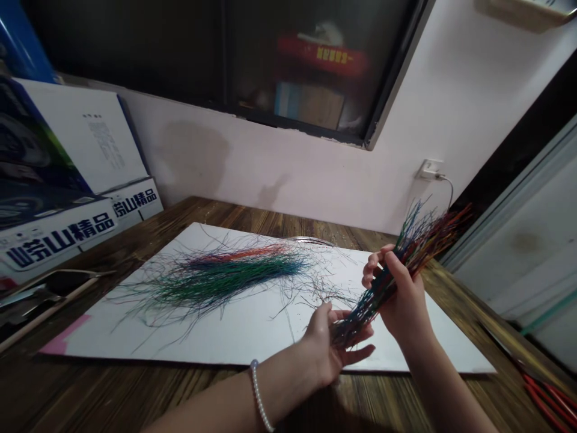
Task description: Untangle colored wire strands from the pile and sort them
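Observation:
A bundle of thin coloured strands (376, 291), blue, green, red and orange, slants up to the right above a white board (265, 340). My right hand (403, 291) is wrapped round the upper part of the bundle. Below it, my left hand (327, 346) cradles the lower end, thumb on one side and fingers curled under. A beaded bracelet is on my left wrist. On the board lies a larger loose pile of green, blue and red strands (229, 273), with short stray pieces (327, 291) scattered to its right.
Boxes (81, 225) stand at the left on the wooden table (216, 391), near metal tools (40, 300). Red-handled tool (547, 397) lies at the right edge. Behind are a wall socket with a plug (430, 170) and a dark window (252, 66).

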`<state>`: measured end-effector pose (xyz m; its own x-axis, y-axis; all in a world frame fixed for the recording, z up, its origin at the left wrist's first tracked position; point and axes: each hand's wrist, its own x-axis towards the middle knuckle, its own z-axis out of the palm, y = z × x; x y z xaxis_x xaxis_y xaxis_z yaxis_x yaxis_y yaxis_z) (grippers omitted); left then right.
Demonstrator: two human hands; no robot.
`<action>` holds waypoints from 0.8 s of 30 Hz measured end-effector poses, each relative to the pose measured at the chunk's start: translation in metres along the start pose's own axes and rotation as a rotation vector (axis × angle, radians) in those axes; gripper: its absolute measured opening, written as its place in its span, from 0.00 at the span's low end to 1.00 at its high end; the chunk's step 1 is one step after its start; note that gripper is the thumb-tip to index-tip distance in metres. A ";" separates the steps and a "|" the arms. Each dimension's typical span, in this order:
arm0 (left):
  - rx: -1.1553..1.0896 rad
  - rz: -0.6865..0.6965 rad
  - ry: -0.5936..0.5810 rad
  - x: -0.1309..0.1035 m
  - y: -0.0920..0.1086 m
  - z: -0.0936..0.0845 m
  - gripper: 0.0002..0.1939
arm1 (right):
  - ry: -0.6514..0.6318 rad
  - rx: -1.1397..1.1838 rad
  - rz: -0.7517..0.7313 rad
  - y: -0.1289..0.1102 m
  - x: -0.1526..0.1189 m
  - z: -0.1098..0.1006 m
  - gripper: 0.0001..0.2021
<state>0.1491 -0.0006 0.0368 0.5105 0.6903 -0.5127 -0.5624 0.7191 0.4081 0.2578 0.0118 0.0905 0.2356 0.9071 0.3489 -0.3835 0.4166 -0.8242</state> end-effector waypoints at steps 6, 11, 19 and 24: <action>0.019 -0.043 -0.003 0.007 -0.006 -0.005 0.11 | -0.012 -0.113 -0.075 -0.002 -0.007 0.003 0.07; -0.003 -0.037 0.003 0.003 -0.004 -0.002 0.11 | -0.060 0.011 -0.101 -0.002 -0.016 0.009 0.05; -0.036 0.024 -0.008 -0.001 -0.004 0.003 0.16 | 0.065 -0.132 -0.194 0.015 -0.026 0.012 0.15; 0.005 0.103 0.003 -0.008 -0.005 0.007 0.11 | -0.055 -0.101 -0.074 0.020 -0.026 0.011 0.10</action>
<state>0.1523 -0.0090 0.0443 0.4486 0.7601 -0.4701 -0.6082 0.6451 0.4626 0.2338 -0.0030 0.0702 0.2098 0.8773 0.4316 -0.2747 0.4765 -0.8351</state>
